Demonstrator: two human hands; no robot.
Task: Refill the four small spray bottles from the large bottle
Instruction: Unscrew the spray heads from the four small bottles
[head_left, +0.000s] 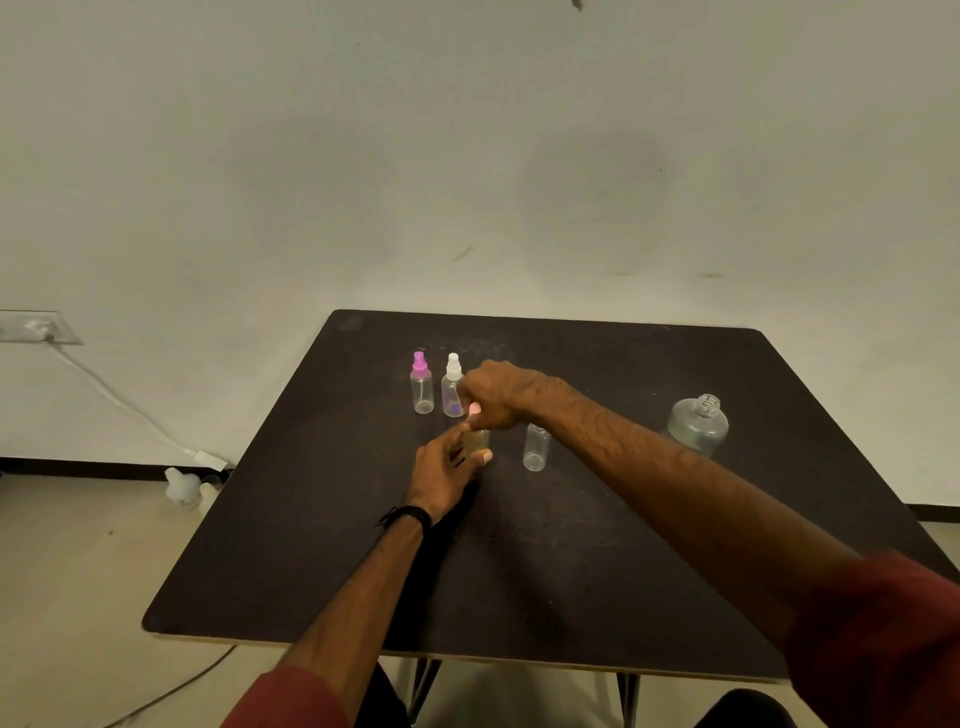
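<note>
Near the middle of the frame, on the dark counter (519, 571), stands a small bottle (477, 440) with a yellowish look. The left hand (447, 470) has its fingers curled round the bottle's side and holds it steady. The right hand (498, 393) comes over from the right and pinches a pink cap (474, 410) at the bottle's top, so it looks like the cap is being twisted on or off; I cannot tell which. Just behind, toward the upper left, stand two more small bottles, one with a purple top (421, 384) and one with a white top (452, 387). The white one is very close to the right hand's fingers. To the right of the hands stands an open bottle (536, 448) with no cap, and well apart at the right edge sits the big bottle (697, 423), also open and tilted in this view. What could go wrong: the right hand could bump the white-topped bottle and tip it over, because it is so near. If the left hand lets go too soon, the twist could spin or knock down the held bottle. A loose cap could leak later.
</note>
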